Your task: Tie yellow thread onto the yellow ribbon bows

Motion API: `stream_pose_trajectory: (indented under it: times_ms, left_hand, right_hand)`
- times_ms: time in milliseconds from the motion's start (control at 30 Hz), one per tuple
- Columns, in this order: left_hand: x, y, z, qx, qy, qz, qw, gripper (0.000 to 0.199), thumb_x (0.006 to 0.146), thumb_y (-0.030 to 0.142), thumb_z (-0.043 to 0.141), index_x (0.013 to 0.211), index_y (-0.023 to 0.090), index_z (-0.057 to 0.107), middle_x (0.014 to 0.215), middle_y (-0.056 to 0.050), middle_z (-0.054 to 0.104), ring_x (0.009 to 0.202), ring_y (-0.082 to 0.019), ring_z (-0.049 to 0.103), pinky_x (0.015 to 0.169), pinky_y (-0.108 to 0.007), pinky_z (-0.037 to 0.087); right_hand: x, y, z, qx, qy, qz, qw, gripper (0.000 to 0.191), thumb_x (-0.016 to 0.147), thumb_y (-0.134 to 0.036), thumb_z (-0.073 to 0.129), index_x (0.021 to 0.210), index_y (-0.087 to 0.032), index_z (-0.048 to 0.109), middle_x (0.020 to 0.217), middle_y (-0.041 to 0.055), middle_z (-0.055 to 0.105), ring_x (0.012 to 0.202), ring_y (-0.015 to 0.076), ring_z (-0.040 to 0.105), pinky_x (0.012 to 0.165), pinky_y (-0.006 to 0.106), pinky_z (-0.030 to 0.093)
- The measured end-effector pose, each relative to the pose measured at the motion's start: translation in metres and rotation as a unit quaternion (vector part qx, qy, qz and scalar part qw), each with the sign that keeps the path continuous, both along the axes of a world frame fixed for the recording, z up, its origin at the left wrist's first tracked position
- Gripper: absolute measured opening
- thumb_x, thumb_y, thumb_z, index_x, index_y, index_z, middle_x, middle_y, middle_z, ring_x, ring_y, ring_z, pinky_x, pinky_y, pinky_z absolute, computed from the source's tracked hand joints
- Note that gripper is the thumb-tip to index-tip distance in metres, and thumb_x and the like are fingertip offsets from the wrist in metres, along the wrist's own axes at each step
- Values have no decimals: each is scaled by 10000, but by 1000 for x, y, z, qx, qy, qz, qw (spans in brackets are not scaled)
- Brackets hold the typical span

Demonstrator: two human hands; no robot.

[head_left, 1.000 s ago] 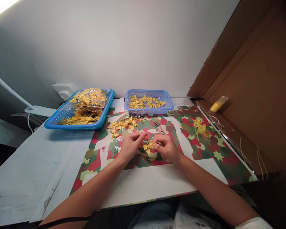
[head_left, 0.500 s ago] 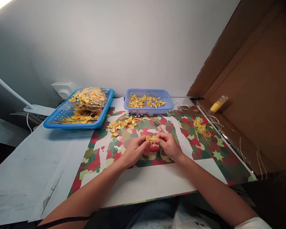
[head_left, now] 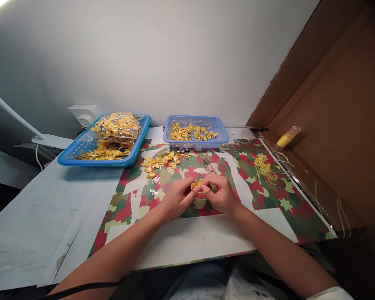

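Note:
A small yellow ribbon bow with a thin gold tie is held between my two hands, above the patterned table cover. My left hand pinches the bow's left side between thumb and fingers. On its other side, my right hand is closed on the bow and its tie, which bends in a curve beneath it. Part of the bow is hidden behind my fingertips. Just beyond my hands lie several loose yellow bows with gold ties. A small pair of scissors or snips lies behind my right hand.
A blue basket at left holds bagged and loose bows. Another blue basket at the back contains more bows, with silver bells before it. Yellow scraps lie right, near a yellow thread spool by the cardboard wall.
The gold tie, straight across the bow before, is now bent into a curve below it. My right fingers have shifted slightly around the bow; the silver bell at it no longer shows.

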State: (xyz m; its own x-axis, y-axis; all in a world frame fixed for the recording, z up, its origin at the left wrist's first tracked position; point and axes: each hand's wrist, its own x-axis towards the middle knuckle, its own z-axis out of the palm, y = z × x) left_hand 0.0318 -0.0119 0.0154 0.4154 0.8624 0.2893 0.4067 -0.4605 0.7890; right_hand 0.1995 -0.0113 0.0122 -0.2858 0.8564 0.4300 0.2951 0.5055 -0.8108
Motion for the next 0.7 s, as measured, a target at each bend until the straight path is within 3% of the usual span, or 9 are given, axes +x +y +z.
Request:
stream_pose_trajectory:
  times_ms: [700]
  left_hand:
    - [-2,-1,-3,44,14,-21,999,313,910,336,421,635,190,388,566,43,390,525,-99,316,513,-228,267]
  right_hand:
    - [0,-1,-3,66,-26,0,997,271,836,-283,520,585,-197,465,555,-18,481,541,110,411,535,255,348]
